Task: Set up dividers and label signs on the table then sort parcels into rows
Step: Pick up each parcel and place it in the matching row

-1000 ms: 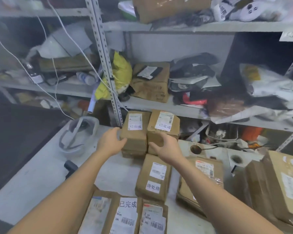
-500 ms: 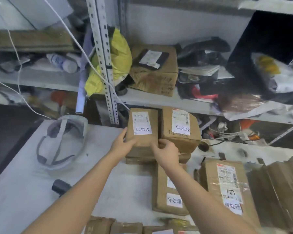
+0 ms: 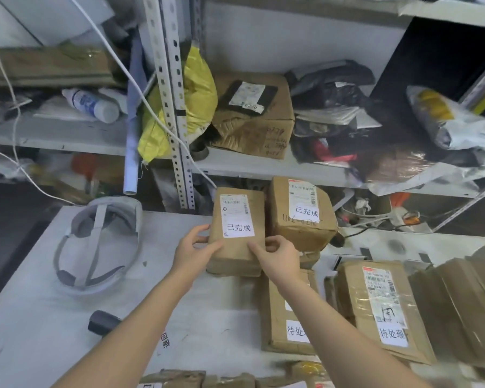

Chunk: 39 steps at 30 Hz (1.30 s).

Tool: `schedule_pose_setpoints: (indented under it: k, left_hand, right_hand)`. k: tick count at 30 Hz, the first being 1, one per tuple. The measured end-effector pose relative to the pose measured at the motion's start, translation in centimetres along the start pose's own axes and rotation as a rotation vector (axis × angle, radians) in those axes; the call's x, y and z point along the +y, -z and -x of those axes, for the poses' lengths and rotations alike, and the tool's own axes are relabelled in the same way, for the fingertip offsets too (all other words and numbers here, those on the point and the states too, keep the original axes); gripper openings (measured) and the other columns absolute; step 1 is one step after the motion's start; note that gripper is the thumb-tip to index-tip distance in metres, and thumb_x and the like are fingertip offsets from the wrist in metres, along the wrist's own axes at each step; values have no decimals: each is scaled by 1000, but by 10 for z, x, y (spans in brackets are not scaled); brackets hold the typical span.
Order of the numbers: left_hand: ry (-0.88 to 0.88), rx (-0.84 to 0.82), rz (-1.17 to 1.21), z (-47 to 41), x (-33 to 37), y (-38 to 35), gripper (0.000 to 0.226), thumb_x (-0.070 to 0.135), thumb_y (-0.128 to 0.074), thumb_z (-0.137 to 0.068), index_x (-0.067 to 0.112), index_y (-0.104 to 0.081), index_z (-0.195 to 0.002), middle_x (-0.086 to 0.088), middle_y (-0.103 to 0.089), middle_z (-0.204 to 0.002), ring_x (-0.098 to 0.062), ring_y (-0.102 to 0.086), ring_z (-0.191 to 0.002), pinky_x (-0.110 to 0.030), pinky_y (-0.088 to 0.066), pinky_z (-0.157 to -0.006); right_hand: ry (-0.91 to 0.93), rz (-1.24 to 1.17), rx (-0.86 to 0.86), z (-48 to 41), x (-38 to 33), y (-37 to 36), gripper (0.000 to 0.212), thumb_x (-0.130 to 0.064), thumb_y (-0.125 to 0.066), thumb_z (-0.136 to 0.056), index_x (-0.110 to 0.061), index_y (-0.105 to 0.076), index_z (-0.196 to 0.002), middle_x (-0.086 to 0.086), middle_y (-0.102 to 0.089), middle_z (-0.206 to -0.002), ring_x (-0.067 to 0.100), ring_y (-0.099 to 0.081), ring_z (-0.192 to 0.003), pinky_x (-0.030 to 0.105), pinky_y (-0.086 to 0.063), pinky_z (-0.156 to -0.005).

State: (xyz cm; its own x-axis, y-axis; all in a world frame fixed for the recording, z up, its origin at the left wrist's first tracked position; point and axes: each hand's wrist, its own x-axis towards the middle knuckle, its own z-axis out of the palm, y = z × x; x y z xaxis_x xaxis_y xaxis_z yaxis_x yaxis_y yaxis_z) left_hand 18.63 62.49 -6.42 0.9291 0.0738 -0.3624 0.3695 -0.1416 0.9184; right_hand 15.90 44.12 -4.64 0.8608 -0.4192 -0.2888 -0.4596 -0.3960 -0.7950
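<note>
A brown parcel (image 3: 237, 219) with a white "已完成" label lies on top of another parcel at the back of the white table (image 3: 48, 317). My left hand (image 3: 192, 249) grips its near left corner and my right hand (image 3: 276, 254) grips its near right corner. Right beside it sits a second "已完成" parcel (image 3: 301, 217), also stacked. Closer to me lie two parcels labelled "待处理": one (image 3: 287, 317) partly under my right forearm, one (image 3: 381, 306) wrapped in clear tape to the right.
A white headset (image 3: 95, 242) lies on the table's left side, with a dark cylinder (image 3: 102, 322) nearer me. Metal shelves (image 3: 263, 163) crammed with bags and boxes rise behind the table. Folded cardboard (image 3: 465, 298) lies at right, more parcels (image 3: 179, 379) at the near edge.
Both hands slid onto the left "已完成" parcel; the right hand left the right parcel and now grips the left one's near right corner. The camera came closer and tilted up.
</note>
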Motion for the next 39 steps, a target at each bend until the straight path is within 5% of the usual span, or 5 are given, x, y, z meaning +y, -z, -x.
schedule_pose_setpoints:
  k: [6, 10, 21, 32, 39]
  left_hand:
    - [-28, -105, 24, 0, 11, -6, 65, 25, -76, -85, 34, -48, -143, 15, -60, -126, -11, -57, -114, -17, -49, -71]
    - [-37, -99, 31, 11, 12, -4, 61, 18, -76, -85, 31, -52, -140, 14, -64, -121, -5, -59, -109, -14, -48, -69]
    - [-147, -15, 39, 78, 16, 12, 75, 10, -88, -70, 15, -57, -137, 4, -68, -123, -5, -65, -107, -24, -53, -85]
    - [-335, 39, 104, 252, 56, -50, 81, 12, -89, -66, 12, -55, -138, -2, -68, -122, -16, -66, -109, -40, -54, -96]
    - [-400, -25, 122, 361, 66, -127, 71, 6, -84, -71, 14, -57, -136, 20, -74, -87, 2, -70, -86, -20, -57, -71]
  right_hand:
    - [86, -81, -138, 9, 0, -7, 53, -41, -77, -82, -30, -60, -130, -18, -67, -111, 6, -65, -103, 33, -55, -93]
    - [94, -191, -165, 17, 4, -1, 38, -28, -79, -82, -31, -66, -117, -21, -71, -100, -4, -67, -91, 18, -56, -81]
    - [218, -298, -211, 76, 11, 33, 48, -23, -85, -76, -22, -69, -121, -12, -74, -109, -1, -69, -96, 28, -58, -89]
    - [381, -309, -184, 179, 44, 169, 60, -41, -87, -68, -27, -67, -123, -12, -73, -113, 6, -68, -101, 35, -58, -91]
    - [445, -324, -110, 247, 92, 277, 50, -29, -85, -75, -23, -68, -122, -8, -73, -113, 6, -68, -98, 32, -58, -89]
